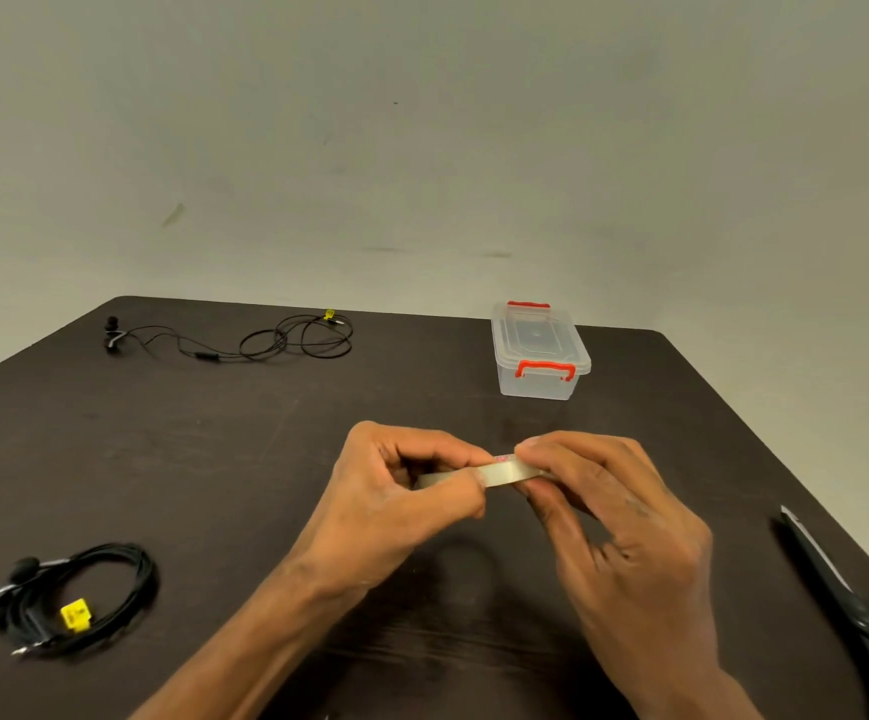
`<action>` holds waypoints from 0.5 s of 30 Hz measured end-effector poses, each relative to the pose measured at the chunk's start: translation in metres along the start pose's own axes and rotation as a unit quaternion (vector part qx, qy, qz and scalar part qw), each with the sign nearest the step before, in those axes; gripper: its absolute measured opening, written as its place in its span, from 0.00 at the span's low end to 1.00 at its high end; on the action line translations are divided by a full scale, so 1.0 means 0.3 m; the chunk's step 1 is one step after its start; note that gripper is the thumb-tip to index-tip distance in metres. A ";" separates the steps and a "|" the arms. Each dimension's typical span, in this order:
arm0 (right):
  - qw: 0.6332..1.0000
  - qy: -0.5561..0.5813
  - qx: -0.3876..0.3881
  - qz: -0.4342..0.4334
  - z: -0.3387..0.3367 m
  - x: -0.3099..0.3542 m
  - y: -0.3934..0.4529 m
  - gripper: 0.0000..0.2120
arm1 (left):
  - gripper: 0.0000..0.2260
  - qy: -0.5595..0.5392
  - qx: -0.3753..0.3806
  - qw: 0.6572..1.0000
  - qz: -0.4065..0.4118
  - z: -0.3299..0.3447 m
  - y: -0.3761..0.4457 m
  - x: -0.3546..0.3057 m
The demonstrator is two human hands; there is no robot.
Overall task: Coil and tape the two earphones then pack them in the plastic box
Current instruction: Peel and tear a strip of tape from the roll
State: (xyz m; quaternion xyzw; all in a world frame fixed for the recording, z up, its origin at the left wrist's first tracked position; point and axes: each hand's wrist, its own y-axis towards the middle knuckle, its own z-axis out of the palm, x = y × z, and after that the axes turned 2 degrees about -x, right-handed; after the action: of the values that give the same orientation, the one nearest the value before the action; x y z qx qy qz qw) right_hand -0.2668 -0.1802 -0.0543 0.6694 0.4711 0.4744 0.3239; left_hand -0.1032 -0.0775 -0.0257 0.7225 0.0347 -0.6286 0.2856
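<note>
A roll of clear tape is held above the middle of the dark table between both hands. My left hand pinches its left side with thumb and fingers. My right hand grips its right side, fingers curled round it. One black earphone lies coiled at the near left, with a yellow tag on its cable. The other black earphone lies loosely spread at the far left, also with a small yellow tag. The clear plastic box with red latches stands shut at the far right.
Black scissors lie along the table's right edge, near my right forearm. The dark table ends at a pale wall behind the box and the far earphone.
</note>
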 end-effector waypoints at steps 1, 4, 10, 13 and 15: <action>1.000 0.000 0.000 0.001 -0.001 0.003 0.001 0.12 | 0.08 -0.006 0.002 1.000 0.000 -0.002 0.000 0.000; 1.000 0.010 -0.004 0.006 -0.004 0.009 0.005 0.12 | 0.09 -0.017 0.006 1.000 0.000 -0.005 0.002 0.001; 1.000 0.009 -0.004 0.009 0.002 0.009 -0.001 0.12 | 0.11 -0.016 0.003 1.000 0.000 -0.008 0.003 0.013; 1.000 0.003 -0.008 0.011 -0.006 0.002 -0.001 0.13 | 0.11 -0.021 0.022 0.999 0.010 -0.003 -0.002 0.013; 1.000 0.004 -0.009 0.020 -0.011 -0.003 -0.002 0.12 | 0.09 -0.016 0.021 1.000 0.004 0.002 -0.003 0.013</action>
State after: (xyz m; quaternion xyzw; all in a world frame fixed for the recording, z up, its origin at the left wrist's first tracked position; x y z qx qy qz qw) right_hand -0.2702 -0.1809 -0.0539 0.6739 0.4548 0.4877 0.3181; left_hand -0.1031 -0.0783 -0.0298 0.7185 0.0141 -0.6394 0.2732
